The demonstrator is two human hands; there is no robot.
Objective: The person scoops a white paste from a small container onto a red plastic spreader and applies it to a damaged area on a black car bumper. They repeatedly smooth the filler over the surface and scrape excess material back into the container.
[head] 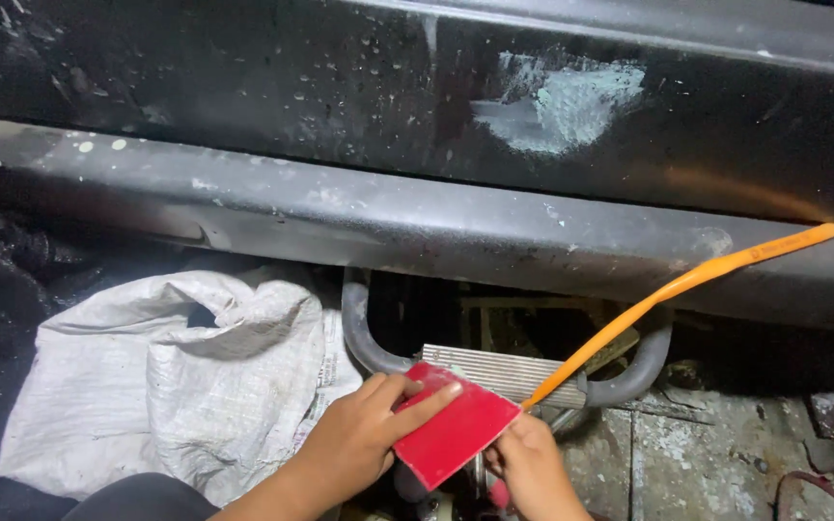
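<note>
Both forearms are cut off by the lower edge of the view, and what is held under the right hand is mostly hidden; only a small red and metal part is seen below it, too unclear to be named. The left hand is closed on a flat red card, with the thumb and the forefinger laid on its upper face and the other fingers hidden below. The right hand is curled, its fingers touching the lower right edge of the card; whether it is gripping something cannot be told. The card looks stiff and smooth, with a rounded corner. Just behind it a ribbed grey metal step is carried by a bent dark tube. An orange hose runs from the hands up to the right edge. Above, a black car body panel is seen, dusty and spotted, with a pale green sanded patch. A white woven sack is lying at the left on the floor.
</note>
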